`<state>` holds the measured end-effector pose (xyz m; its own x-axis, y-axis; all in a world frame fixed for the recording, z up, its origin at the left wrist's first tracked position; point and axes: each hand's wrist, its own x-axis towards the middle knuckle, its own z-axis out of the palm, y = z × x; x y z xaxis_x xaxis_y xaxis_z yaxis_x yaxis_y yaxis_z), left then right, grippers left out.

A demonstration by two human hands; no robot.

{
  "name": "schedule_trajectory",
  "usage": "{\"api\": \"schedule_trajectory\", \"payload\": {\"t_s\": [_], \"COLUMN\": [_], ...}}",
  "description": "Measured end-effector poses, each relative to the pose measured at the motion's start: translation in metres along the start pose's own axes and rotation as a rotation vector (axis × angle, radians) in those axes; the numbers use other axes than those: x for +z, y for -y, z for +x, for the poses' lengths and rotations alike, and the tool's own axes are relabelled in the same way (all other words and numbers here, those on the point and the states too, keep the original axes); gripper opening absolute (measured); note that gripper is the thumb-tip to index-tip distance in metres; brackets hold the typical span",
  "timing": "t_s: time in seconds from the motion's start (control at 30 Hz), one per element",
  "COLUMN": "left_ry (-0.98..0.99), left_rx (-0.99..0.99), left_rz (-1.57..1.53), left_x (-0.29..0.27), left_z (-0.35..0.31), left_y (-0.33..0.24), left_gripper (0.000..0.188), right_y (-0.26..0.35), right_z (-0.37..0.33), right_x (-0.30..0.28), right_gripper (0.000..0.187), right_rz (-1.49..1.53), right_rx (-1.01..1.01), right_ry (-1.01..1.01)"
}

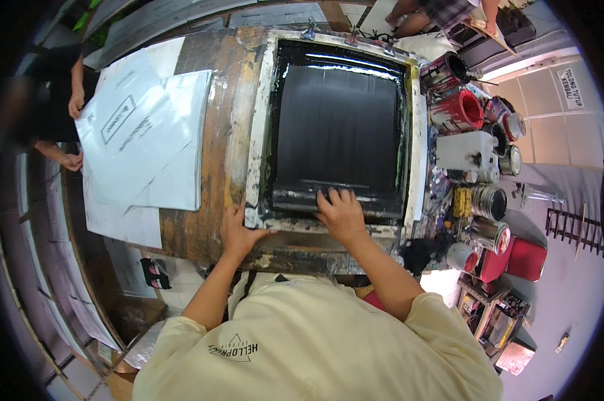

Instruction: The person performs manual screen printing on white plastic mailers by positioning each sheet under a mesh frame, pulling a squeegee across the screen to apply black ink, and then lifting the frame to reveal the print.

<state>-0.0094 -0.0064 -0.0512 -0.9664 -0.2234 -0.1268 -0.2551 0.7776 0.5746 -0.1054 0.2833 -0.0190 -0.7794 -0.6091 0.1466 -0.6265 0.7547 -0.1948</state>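
A screen printing frame (256, 144) with a pale, ink-stained border lies on the table in front of me. Its dark mesh (339, 127) is coated with black ink, glossy along the far edge. Across the near end of the mesh lies a black, ink-covered squeegee (295, 199). My right hand (343, 217) has its fingers bent over this squeegee, gripping it. At the frame's near left corner rests my left hand (240, 232), thumb stretched along the near edge and fingers pointing away, holding nothing.
To the left, a stack of printed white sheets (175, 147) lies on a board, with another person's hands (74, 107) at its far side. Paint cans (457, 110) and a white jug (466, 152) crowd the right edge. Racks (54, 254) stand at far left. Another person is at the top.
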Motion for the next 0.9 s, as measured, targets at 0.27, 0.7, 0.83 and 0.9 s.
{"api": "schedule_trajectory", "payload": {"t_s": [0.27,0.7,0.83,0.9], "left_ry": [0.055,0.124,0.179,0.154], "left_rx": [0.009,-0.062,-0.077,-0.081], "left_rz": [-0.023,-0.375,-0.462,-0.536], "left_x": [-0.008,-0.039,-0.045,-0.04], "left_z": [0.007,0.005,0.001,0.0], "left_y": [-0.002,-0.027,-0.029,-0.026], "left_gripper": [0.122,0.108,0.115,0.112], "right_y": [-0.142,-0.194,-0.14,-0.101], "right_z": [0.208,0.279,0.197,0.146], "right_x": [0.022,-0.014,-0.017,-0.026], "right_gripper": [0.051,0.035,0.031,0.031], "right_rz": [-0.027,-0.087,-0.059,-0.033], "right_rx": [0.058,0.04,0.038,0.033], "right_ry": [-0.123,0.024,-0.013,-0.016]}}
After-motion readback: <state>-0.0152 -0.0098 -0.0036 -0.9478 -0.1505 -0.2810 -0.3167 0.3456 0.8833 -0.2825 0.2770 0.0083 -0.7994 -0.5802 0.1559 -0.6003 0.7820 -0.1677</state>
